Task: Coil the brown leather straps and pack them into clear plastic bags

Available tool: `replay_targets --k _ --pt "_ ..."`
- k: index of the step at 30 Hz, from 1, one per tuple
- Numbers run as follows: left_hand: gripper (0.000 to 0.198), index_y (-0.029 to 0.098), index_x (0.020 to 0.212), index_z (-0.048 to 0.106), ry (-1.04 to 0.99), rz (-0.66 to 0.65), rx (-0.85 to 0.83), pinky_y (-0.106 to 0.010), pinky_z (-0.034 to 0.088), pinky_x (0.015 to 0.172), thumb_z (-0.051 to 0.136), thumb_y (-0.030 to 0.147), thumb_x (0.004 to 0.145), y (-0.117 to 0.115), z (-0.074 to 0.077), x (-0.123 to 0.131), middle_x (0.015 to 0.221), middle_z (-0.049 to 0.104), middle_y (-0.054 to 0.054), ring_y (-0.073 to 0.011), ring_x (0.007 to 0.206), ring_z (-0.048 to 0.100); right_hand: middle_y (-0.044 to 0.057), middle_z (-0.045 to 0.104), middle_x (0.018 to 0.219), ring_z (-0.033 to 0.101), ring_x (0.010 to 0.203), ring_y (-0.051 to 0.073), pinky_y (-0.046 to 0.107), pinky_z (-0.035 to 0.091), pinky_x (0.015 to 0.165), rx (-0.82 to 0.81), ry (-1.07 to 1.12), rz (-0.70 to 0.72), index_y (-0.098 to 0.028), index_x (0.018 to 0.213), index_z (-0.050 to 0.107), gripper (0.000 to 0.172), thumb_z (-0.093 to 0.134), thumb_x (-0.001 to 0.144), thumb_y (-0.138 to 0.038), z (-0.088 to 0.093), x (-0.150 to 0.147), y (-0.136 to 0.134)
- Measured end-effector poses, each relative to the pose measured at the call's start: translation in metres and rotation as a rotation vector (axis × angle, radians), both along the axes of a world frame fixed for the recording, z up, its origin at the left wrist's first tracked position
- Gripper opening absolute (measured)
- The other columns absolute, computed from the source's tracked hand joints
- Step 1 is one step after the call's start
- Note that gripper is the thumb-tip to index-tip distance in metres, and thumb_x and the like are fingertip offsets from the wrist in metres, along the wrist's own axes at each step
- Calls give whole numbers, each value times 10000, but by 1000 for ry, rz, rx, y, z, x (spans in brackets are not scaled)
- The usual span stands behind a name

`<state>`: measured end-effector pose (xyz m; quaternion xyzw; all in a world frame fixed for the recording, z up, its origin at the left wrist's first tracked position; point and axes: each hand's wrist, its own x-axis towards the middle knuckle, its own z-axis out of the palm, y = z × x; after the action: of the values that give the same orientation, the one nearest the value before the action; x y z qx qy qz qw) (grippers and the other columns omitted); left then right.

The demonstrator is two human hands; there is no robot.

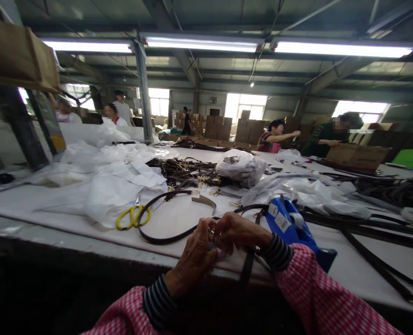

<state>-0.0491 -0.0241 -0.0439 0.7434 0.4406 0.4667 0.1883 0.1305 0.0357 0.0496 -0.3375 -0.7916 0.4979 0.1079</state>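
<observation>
Pinched dark strap (161, 241) between closed left hand (196, 246) and right hand (239, 230), grip partly hidden, at near edge of white worktable (178, 216), hemmed by yellow-handled scissors (133, 215), blue object (306, 239), heaped straps (189, 172), under tube lights (203, 43).

The left hand (195, 253) and right hand (240, 230) meet, fingers curled, fingertips perhaps touching.

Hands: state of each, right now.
Left hand: closed, apparently on the dark strap running to it.
Right hand: closed, close against the left; what it holds cannot be told.
</observation>
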Motion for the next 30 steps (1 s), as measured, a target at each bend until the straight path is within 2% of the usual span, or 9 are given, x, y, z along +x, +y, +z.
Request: replay_targets --k 5,10,14,18,21,23,25,28,30 --pt "452 260 1188 425 63 -28 -81 -377 486 879 627 159 796 -3 15 -3 1069 603 -23 -222 950 600 20 672 635 620 545 148 230 489 544 150 66 -64 -138 735 754 118 636 738 -147 -16 3 -7" --pt "223 237 1071 512 159 -148 -124 -387 482 900 577 253 858 -3 33 -14 1048 623 -44 -243 981 580 4 604 798 569 787 155 258 429 757 410 196 -182 -182 693 734 111 692 756 -100 -27 6 -22" --pt "222 237 1063 527 188 -185 -143 -362 491 912 519 199 845 -2 43 -21 1037 627 -35 -220 950 573 5 615 786 581 781 161 265 433 755 430 264 -192 -181 660 714 144 714 800 -149 -30 5 -22" --pt "223 242 1091 564 211 -235 -182 -337 504 896 565 237 869 -5 49 -25 1026 625 -22 -219 960 578 10 665 726 605 702 162 258 462 689 373 269 -204 -168 693 730 119 693 806 -170 -33 6 -20" --pt "230 248 1133 568 202 -263 -166 -375 495 998 567 242 904 -8 49 -28 1165 623 -51 -238 1085 584 8 663 679 604 659 159 246 469 645 347 249 -221 -155 724 730 129 671 828 -204 -33 9 -19" --pt "248 249 1150 558 185 -261 -105 -406 465 1082 584 217 906 -8 46 -28 1306 582 -87 -252 1190 571 7 657 658 600 642 157 239 469 626 349 232 -223 -151 760 726 157 645 864 -235 -34 10 -19" --pt "203 246 1113 564 211 -260 -35 -411 457 1111 600 202 919 -5 41 -26 1345 561 -105 -257 1237 565 4 645 645 587 623 152 236 458 611 378 212 -223 -152 775 708 185 618 899 -256 -34 10 -19" --pt "150 231 1106 580 410 -203 69 -457 460 1117 600 203 959 0 28 -19 1306 598 -120 -280 1243 573 -1 622 663 558 635 148 247 423 637 490 179 -220 -170 747 663 190 610 913 -244 -34 9 -20" --pt "265 198 1214 565 523 -133 107 -538 435 1126 619 188 954 3 18 -14 1355 591 -161 -329 1278 552 11 615 720 550 696 161 269 406 692 585 160 -195 -180 733 641 190 597 915 -217 -35 8 -22"
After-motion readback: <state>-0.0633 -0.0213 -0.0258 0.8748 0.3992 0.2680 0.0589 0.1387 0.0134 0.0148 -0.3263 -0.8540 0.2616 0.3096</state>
